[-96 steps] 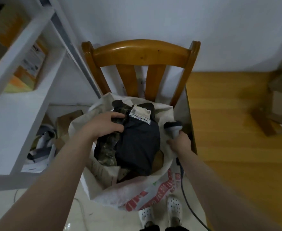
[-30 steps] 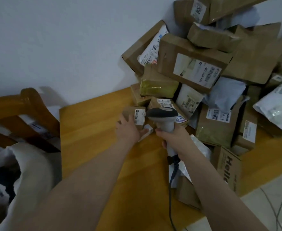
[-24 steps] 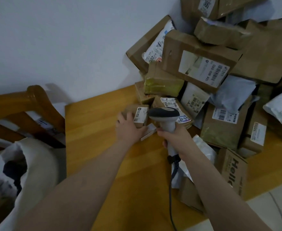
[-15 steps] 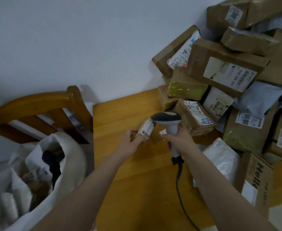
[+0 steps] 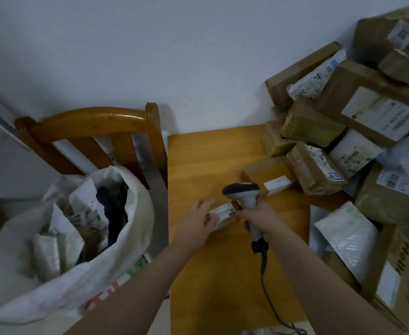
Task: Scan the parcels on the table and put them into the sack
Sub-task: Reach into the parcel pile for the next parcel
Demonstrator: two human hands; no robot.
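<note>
Now left hand (image 5: 196, 220) holds small parcel (image 5: 222, 213) label-up against right hand (image 5: 259, 217), itself clenched on scanner (image 5: 243, 192); should square that label under scanner head before dropping into sack (image 5: 29, 298), left of the grip.

One scanner (image 5: 242, 191), one sack (image 5: 53, 286), one chair (image 5: 89, 119).
</note>
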